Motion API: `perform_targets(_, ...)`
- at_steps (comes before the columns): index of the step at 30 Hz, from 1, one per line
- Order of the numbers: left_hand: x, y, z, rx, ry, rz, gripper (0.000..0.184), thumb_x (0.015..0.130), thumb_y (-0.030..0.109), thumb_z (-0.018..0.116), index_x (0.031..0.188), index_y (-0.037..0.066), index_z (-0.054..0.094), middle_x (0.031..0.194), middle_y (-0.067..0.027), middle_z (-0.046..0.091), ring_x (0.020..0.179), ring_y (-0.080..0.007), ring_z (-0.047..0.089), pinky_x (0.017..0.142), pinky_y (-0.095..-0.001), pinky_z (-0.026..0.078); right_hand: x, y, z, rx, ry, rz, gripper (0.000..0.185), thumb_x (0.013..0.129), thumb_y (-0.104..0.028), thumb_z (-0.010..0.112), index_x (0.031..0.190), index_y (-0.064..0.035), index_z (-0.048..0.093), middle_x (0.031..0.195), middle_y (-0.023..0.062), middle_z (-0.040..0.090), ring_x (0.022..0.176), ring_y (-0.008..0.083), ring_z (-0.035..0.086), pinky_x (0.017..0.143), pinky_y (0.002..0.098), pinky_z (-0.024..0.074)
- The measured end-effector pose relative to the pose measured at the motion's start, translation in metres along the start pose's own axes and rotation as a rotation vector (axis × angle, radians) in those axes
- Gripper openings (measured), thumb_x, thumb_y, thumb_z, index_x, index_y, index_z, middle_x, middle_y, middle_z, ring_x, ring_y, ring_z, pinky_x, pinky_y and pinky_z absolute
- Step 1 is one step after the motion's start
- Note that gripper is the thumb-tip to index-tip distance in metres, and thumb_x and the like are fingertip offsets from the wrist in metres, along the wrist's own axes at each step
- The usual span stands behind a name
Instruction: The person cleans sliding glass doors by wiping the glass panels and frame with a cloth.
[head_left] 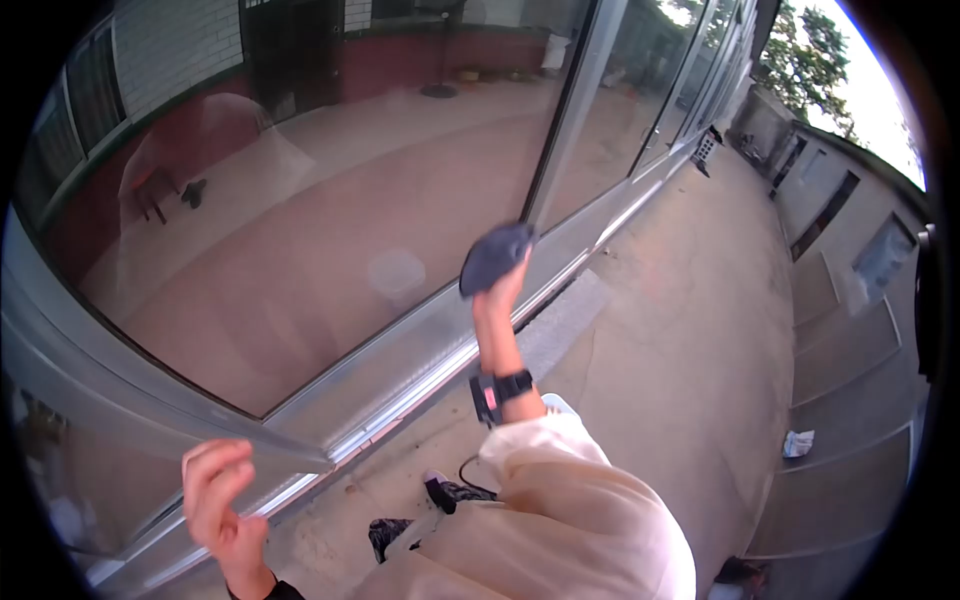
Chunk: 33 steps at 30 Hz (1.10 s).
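My right hand (508, 287) reaches out with a dark blue-grey cloth (490, 262) bunched in it. The cloth is at the lower corner of a large glass pane (330, 260), beside the metal upright of the frame; whether it presses on the glass I cannot tell. A black band with a small device (492, 398) is strapped round the right wrist. At the lower left, my left hand (222, 500) is raised near the metal corner post (200, 420), its fingers loosely bent and apart, holding nothing.
The metal sill (405, 405) runs along the foot of the panes. A stone slab (565, 325) lies beside it on the concrete ground (680, 320). My shoe (435, 490) shows below. White crumpled packaging (798, 443) lies by the right wall.
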<state>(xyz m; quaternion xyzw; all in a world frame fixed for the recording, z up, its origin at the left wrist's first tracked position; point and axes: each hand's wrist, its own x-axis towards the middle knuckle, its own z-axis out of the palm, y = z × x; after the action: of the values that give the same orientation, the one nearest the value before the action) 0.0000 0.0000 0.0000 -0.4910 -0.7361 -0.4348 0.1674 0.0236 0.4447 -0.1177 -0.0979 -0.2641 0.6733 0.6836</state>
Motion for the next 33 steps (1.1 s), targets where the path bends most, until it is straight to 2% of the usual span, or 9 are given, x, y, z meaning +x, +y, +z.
perform_targets(2, 0.027, 0.044, -0.016, -0.346, -0.004, 0.298, 0.039, 0.090, 0.043, 0.058, 0.106, 0.007, 0.063, 0.092, -0.0092, 0.066, 0.075, -0.0242, 0.060, 0.070, -0.0351, 0.050, -0.011, -0.001, 0.016, -0.047, 0.075, -0.052, 0.050, 0.100, -0.040, 0.040, 0.136, -0.0053, 0.034, 0.127, 0.0123, 0.048, 0.118, 0.0240, 0.049, 0.103, 0.0377, 0.0389)
perform_targets(3, 0.047, 0.024, -0.001, -0.454, 0.082, 0.423, 0.043, 0.091, 0.047, 0.054, 0.104, 0.007, 0.060, 0.088, -0.0084, 0.060, 0.074, -0.0214, 0.054, 0.070, -0.0333, 0.046, 0.035, 0.008, 0.091, -0.140, 0.013, -0.235, 0.053, 0.101, -0.041, 0.041, 0.136, -0.0024, 0.034, 0.127, 0.0148, 0.048, 0.118, 0.0239, 0.048, 0.101, 0.0367, 0.0371)
perform_targets(7, 0.078, 0.047, -0.063, -0.674, 0.051, 0.400, 0.046, 0.090, 0.052, 0.051, 0.104, 0.008, 0.057, 0.080, -0.0056, 0.054, 0.068, -0.0173, 0.044, 0.068, -0.0298, 0.039, -0.027, 0.035, 0.170, -0.459, -0.029, -0.322, 0.054, 0.101, -0.033, 0.042, 0.138, 0.0057, 0.034, 0.140, 0.0239, 0.040, 0.128, 0.0309, 0.042, 0.106, 0.0345, 0.0309)
perform_targets(13, 0.062, 0.022, -0.090, -0.708, 0.122, 0.331, 0.045, 0.091, 0.050, 0.051, 0.103, 0.007, 0.058, 0.082, -0.0067, 0.055, 0.071, -0.0181, 0.046, 0.067, -0.0305, 0.041, -0.127, 0.085, 0.242, -0.770, -0.349, -0.952, 0.049, 0.093, -0.017, 0.053, 0.137, -0.0007, 0.040, 0.146, 0.0186, 0.036, 0.138, 0.0375, 0.029, 0.111, 0.0455, 0.0214)
perform_targets(15, 0.055, 0.016, -0.088, -0.728, 0.127, 0.292, 0.045, 0.091, 0.049, 0.050, 0.103, 0.007, 0.058, 0.083, -0.0071, 0.055, 0.071, -0.0183, 0.047, 0.066, -0.0307, 0.041, -0.167, 0.084, 0.254, -0.744, -0.537, -1.000, 0.051, 0.085, -0.013, 0.058, 0.134, -0.0041, 0.045, 0.146, 0.0187, 0.037, 0.138, 0.0405, 0.028, 0.111, 0.0517, 0.0173)
perform_targets(18, 0.050, 0.010, -0.076, -0.763, 0.109, 0.241, 0.044, 0.092, 0.048, 0.050, 0.103, 0.006, 0.058, 0.084, -0.0077, 0.056, 0.073, -0.0187, 0.048, 0.066, -0.0311, 0.042, -0.195, 0.088, 0.258, -0.726, -0.942, -1.138, 0.059, 0.074, -0.020, 0.066, 0.131, -0.0122, 0.050, 0.146, 0.0129, 0.039, 0.139, 0.0344, 0.029, 0.112, 0.0547, 0.0127)
perform_targets(21, 0.052, 0.007, -0.061, -0.797, 0.081, 0.203, 0.044, 0.092, 0.047, 0.050, 0.103, 0.006, 0.059, 0.086, -0.0082, 0.056, 0.074, -0.0191, 0.049, 0.065, -0.0315, 0.043, -0.179, 0.088, 0.263, -0.662, -1.132, -1.409, 0.047, 0.074, -0.017, 0.064, 0.121, -0.0182, 0.058, 0.138, 0.0039, 0.050, 0.132, 0.0254, 0.043, 0.109, 0.0521, 0.0209)
perform_targets(25, 0.063, 0.007, -0.038, -0.846, 0.034, 0.191, 0.043, 0.093, 0.046, 0.050, 0.102, 0.005, 0.059, 0.087, -0.0090, 0.057, 0.076, -0.0196, 0.051, 0.064, -0.0320, 0.044, -0.121, 0.059, 0.273, -0.711, -1.032, -1.461, 0.046, 0.072, -0.014, 0.065, 0.118, -0.0194, 0.060, 0.133, 0.0032, 0.055, 0.128, 0.0247, 0.047, 0.103, 0.0499, 0.0291)
perform_targets(33, 0.082, 0.015, -0.007, -0.915, -0.044, 0.181, 0.042, 0.095, 0.043, 0.049, 0.101, 0.004, 0.060, 0.091, -0.0105, 0.059, 0.079, -0.0206, 0.054, 0.063, -0.0329, 0.046, -0.003, 0.032, 0.263, -0.685, -0.735, -1.366, 0.042, 0.079, -0.014, 0.063, 0.121, -0.0126, 0.057, 0.136, 0.0097, 0.051, 0.131, 0.0322, 0.041, 0.105, 0.0506, 0.0267)
